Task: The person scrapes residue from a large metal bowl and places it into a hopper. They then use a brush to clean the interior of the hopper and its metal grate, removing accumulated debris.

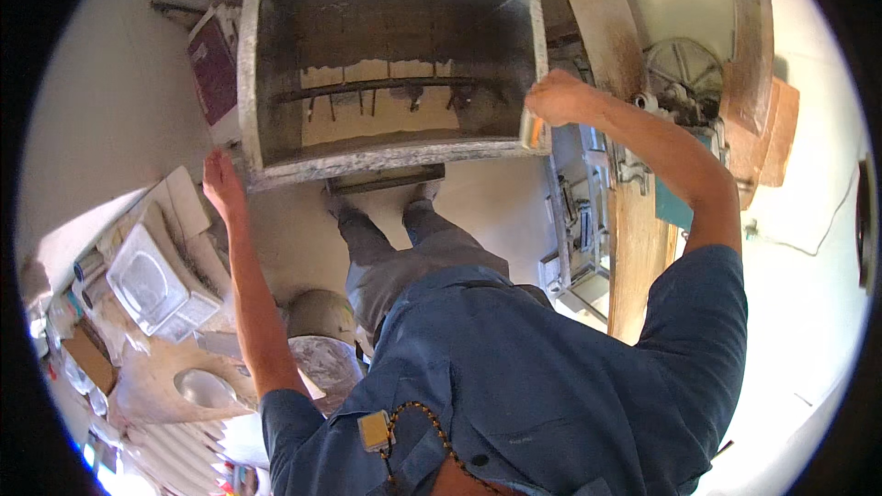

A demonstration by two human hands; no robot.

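Observation:
A large rectangular open frame, dark inside with a worn, white-mottled rim, stands in front of me. Through its opening show a dark horizontal bar with several thin rods and a tan panel. At the frame's right side my right hand is closed around a small tool with an orange and pale part; its exact kind does not show. My left hand is by the lower left corner, its fingers drawn together. Whatever they hold, if anything, is hidden.
To the left, a worktop carries a white plastic tray and a large spoon. A bucket-like container is beside my legs. At right are a wooden board, metal racking and a spoked wheel. A maroon box leans left of the frame.

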